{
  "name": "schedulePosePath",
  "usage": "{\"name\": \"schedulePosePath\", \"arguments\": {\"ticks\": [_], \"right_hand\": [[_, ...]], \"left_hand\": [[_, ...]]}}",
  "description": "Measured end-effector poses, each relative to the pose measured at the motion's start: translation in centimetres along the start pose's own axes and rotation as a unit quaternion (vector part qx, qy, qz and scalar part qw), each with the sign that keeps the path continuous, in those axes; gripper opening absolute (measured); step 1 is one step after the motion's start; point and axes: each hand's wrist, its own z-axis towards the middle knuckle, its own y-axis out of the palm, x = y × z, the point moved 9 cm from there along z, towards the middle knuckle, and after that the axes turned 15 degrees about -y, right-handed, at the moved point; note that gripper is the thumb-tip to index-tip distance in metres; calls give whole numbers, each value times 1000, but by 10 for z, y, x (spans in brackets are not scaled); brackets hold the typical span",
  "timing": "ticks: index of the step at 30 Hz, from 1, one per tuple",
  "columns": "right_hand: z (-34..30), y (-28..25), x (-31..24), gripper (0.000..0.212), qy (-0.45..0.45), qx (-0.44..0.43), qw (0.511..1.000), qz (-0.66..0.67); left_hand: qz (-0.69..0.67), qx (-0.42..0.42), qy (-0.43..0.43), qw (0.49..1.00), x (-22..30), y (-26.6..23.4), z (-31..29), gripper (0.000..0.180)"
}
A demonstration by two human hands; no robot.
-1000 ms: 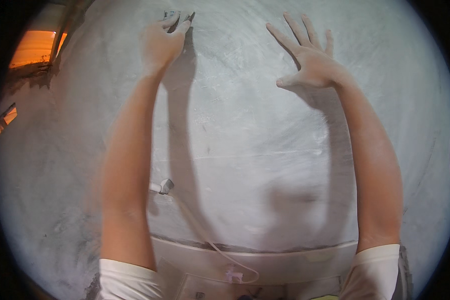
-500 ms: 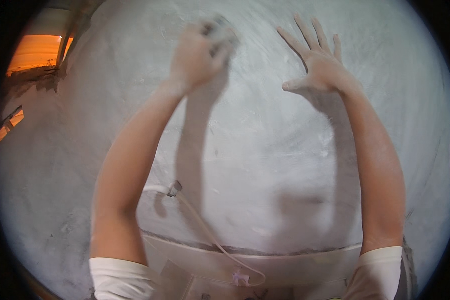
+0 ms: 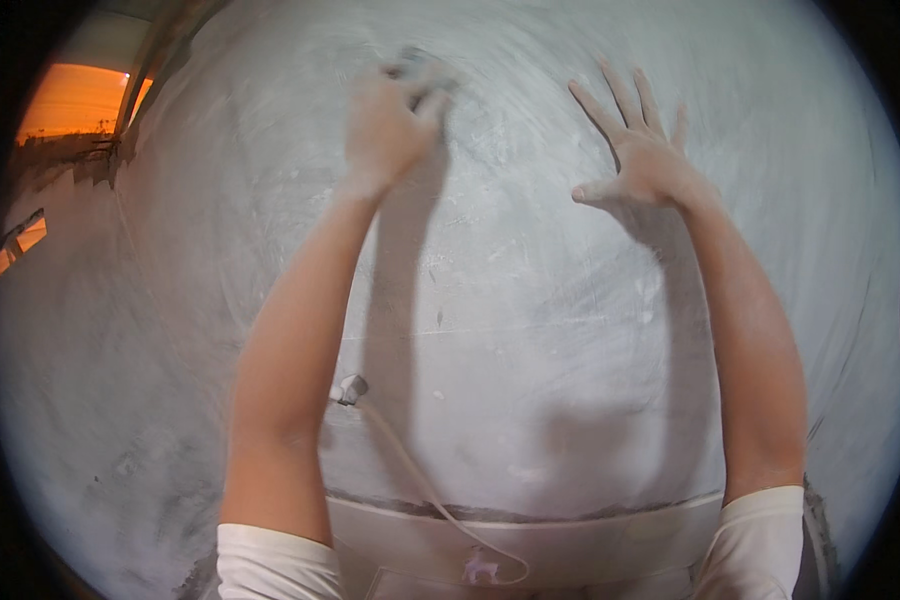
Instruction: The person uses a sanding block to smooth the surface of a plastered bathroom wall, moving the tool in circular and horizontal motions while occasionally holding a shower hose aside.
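Note:
A grey plastered wall (image 3: 530,290) with pale, curved swirl marks fills most of the head view. My left hand (image 3: 385,135) is raised against its upper part, fingers curled around a dark pad (image 3: 425,68) that is pressed to the wall. Blur and my fingers hide much of that pad, so its exact kind is unclear. To the right, my right hand (image 3: 642,160) lies on the wall with fingers spread, holding nothing. Pale dust coats both hands.
Below the left hand, a small grey fitting (image 3: 350,389) sits on the wall, with a pale hose (image 3: 410,465) hanging from it. A pale ledge (image 3: 600,530) runs along the bottom. Orange light shows through an opening (image 3: 75,105) at upper left.
My left hand and the pad have shifted slightly down and left, while the left elbow has swung right. The right hand stays spread on the wall. The whole view has tilted a little.

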Motion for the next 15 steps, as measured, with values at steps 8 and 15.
{"name": "schedulePosePath", "arguments": {"ticks": [8,15], "right_hand": [[-2,8,4,135,19,-37,999,4],[-10,10,-2,135,34,-43,998,42]], "left_hand": [[-1,-20,42,999,57,28,-29,28],[-45,3,-170,984,-25,21,19,28]]}}
